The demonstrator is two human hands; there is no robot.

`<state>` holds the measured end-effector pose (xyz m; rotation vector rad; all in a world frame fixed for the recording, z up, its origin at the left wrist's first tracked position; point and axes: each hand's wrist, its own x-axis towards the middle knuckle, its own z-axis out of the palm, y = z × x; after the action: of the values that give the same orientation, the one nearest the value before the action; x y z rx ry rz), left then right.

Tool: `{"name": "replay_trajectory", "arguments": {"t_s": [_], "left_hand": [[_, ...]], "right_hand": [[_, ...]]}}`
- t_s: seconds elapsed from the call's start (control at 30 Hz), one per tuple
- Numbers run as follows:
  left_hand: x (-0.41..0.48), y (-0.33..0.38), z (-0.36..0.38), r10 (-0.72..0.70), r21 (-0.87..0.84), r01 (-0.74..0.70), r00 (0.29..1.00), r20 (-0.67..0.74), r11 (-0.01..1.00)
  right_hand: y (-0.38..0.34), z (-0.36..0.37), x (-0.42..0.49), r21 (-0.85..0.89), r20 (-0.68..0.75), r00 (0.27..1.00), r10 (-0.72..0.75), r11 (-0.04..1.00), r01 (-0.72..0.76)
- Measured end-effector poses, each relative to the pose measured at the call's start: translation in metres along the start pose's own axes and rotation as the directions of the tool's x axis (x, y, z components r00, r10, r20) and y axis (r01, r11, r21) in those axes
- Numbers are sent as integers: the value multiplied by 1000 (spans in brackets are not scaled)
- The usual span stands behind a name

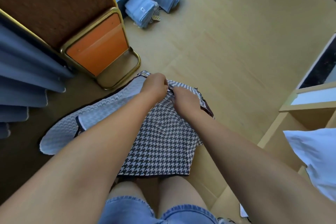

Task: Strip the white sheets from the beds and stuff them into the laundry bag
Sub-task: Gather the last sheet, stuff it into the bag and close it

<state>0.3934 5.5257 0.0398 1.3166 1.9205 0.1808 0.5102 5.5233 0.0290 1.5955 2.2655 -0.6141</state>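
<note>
Black-and-white houndstooth laundry bag (pixel 160 142) is held up in front of a person's legs, its top edge gripped by the curled fingers of the left hand (pixel 154 85) and right hand (pixel 185 98), set close together. A white sheet (pixel 316 154) lies bunched at the right, apart from the bag. Folded blue towels (pixel 141 11) sit on the floor (pixel 227 42) beyond.

Woven houndstooth cloth, black on white, makes up the laundry bag (pixel 160 143). Under the bag, pale matt wood-look floor (pixel 236 51); left of it, a glossy brass-coloured metal frame (pixel 138 60) around a smooth orange panel (pixel 98 45); beyond it, folded blue terry towels (pixel 141 11); right of it, a soft, crumpled white sheet (pixel 314 154).
</note>
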Motion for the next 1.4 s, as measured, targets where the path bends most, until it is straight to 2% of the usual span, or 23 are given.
{"name": "replay_trajectory", "arguments": {"t_s": [0.1, 0.23, 0.37, 0.43, 0.53, 0.6, 0.73, 0.9, 1.1, 1.2, 1.33, 1.4], "left_hand": [[4, -11, -5, -57, -73, 57, 998, 5, 996], [16, -29, -27, -90, -50, 90, 996, -9, 995], [23, -55, -53, -165, -60, 163, 986, -27, 985], [20, -63, -55, -189, -90, 186, 982, -24, 978], [15, -70, -55, -216, -156, 207, 975, -47, 966], [12, -73, -57, -202, -181, 186, 977, -73, 966], [10, -86, -57, -195, -210, 176, 978, -74, 962], [12, -108, -59, -172, -186, 160, 984, -55, 970], [-3, -177, -65, -329, -165, 314, 942, -71, 935], [-6, -186, -53, -350, -272, 305, 928, -131, 913], [-3, -203, -47, -355, -464, 228, 912, -206, 856], [-2, -212, -44, -322, -504, 174, 921, -221, 846]], "right_hand": [[-3, 3, 11, -15, -12, 1000, 14, 1000, -14], [23, -2, 9, -44, -81, 992, 99, 994, -102], [28, -5, 10, -66, -81, 987, 140, 987, -146], [10, -8, 17, -86, -75, 995, 67, 994, -73], [-33, -4, 31, -161, 20, 975, -221, 962, 221], [-60, 6, 40, -158, 68, 949, -308, 936, 315], [-90, 19, 56, -165, 2, 959, -284, 946, 280], [-80, 13, 57, -212, -16, 977, -212, 956, 204], [-68, 9, 51, -255, -33, 990, -135, 959, 122], [-100, 16, 54, -275, -20, 977, -214, 940, 200], [-158, 43, 61, -294, 106, 891, -441, 842, 452], [-180, 61, 67, -273, 140, 880, -454, 837, 475]]}}
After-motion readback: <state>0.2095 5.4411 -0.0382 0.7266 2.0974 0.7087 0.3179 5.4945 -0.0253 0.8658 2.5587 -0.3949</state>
